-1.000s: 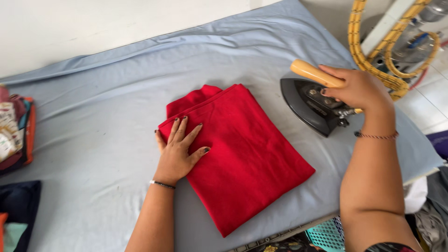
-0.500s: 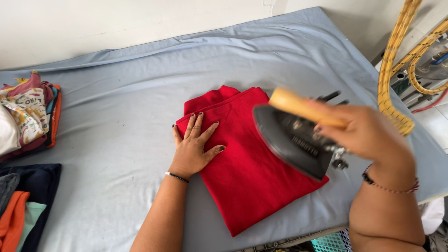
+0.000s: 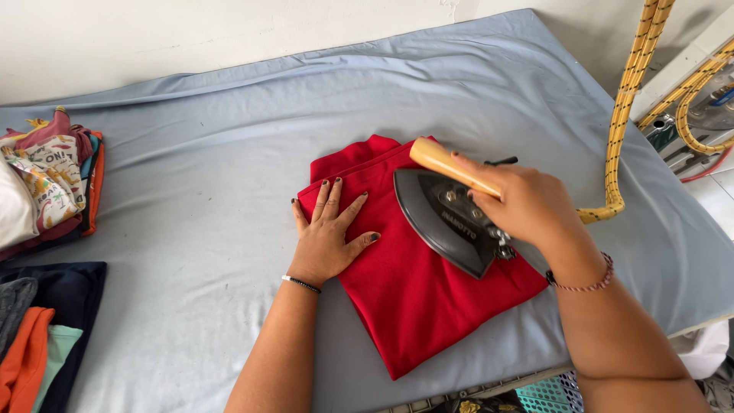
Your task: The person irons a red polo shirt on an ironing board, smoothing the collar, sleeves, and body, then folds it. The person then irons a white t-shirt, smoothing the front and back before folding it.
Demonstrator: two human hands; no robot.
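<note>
- Broadly spread across the blue-covered tabletop (image 3: 191,306): folded red garment (image 3: 413,306), soft, limp, likely light; best pinned flat, lifted by folded edges.
- Resting on the garment's right half: dark iron (image 3: 447,218), probably heavy, hot-soled; wooden handle only.
- Right hand (image 3: 527,203) wrapped tight round that handle.
- Left hand (image 3: 329,237) splayed flat, pressing cloth.
- Soleplate hidden; yellow cord (image 3: 623,107) cut off above.

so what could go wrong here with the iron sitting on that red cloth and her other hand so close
1. The left hand lies flat on the folded red cloth, its fingertips beside the edge of the iron; a slide that way could burn them.
2. The right hand grips the wooden handle with the iron on the cloth; a long pause might scorch it.
3. The yellow braided cord hangs beside the right wrist and could snag.
</note>
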